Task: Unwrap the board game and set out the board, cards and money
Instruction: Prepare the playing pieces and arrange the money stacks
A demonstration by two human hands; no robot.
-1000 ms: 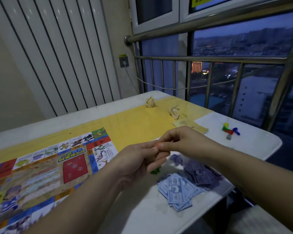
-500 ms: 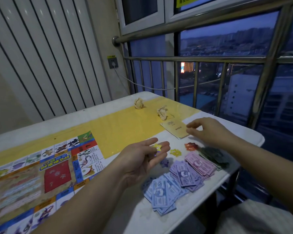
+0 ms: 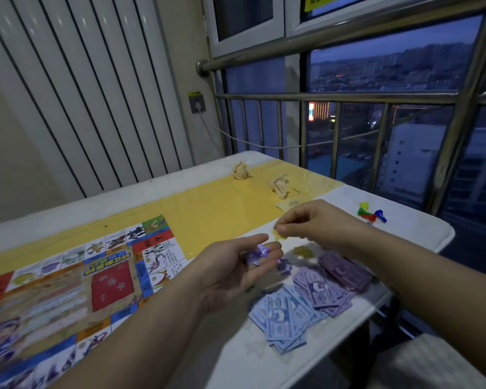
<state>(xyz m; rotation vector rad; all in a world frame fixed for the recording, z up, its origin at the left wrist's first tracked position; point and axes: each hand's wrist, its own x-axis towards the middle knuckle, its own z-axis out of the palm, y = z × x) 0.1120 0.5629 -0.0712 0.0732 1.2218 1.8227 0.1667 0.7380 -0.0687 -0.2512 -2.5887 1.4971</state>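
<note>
The flat paper game board (image 3: 68, 290) has a border of red, blue, white and green picture squares around a tan centre with a red rectangle. Beyond the board lies a glossy yellow table strip (image 3: 208, 214). To the board's right are pale blue paper notes (image 3: 284, 315), purple paper notes (image 3: 334, 282), a small purple star token (image 3: 257, 254) and a small yellow paper piece (image 3: 277, 236).

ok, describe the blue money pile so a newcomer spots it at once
Find the white table, then its near edge right of the game board. Two heaps of paper notes overlap there; the blue money pile is the one nearest the person, pale blue, while the purple money pile beside it lies farther back.
</note>
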